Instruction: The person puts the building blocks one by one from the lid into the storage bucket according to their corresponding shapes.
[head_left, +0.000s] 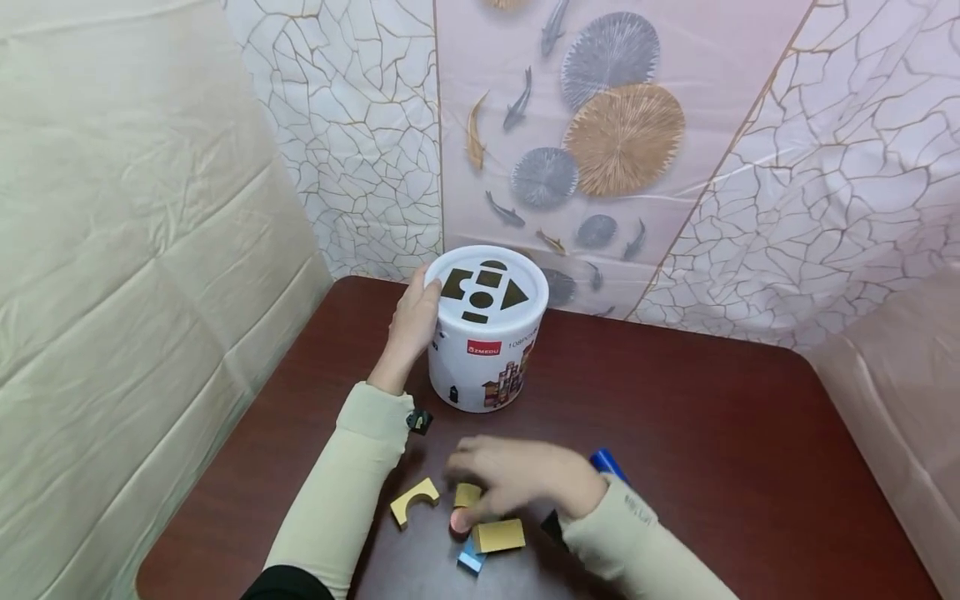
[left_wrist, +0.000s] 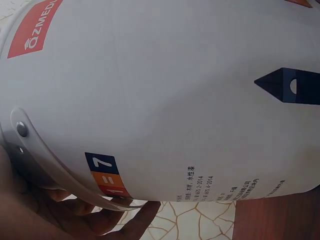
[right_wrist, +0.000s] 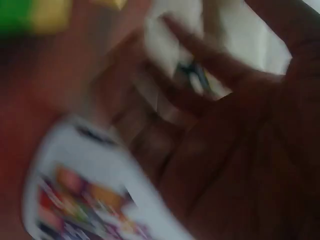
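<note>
One light-blue block (head_left: 472,559) fronts three yellow blocks (head_left: 500,536), right hand (head_left: 517,472) spread nearby, left hand (head_left: 413,321) gripping one bucket (head_left: 480,367).

Right hand (head_left: 513,473) blurred; blue piece (head_left: 609,463) partly behind its sleeve (head_left: 626,529); bucket (left_wrist: 200,115) cropped in left wrist view

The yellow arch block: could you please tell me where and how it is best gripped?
Probably across its middle, from above: the arch block appears to lie flat, its curved notch facing near-right, leaving room for a thumb opposite fingers on the outer edge.
</note>
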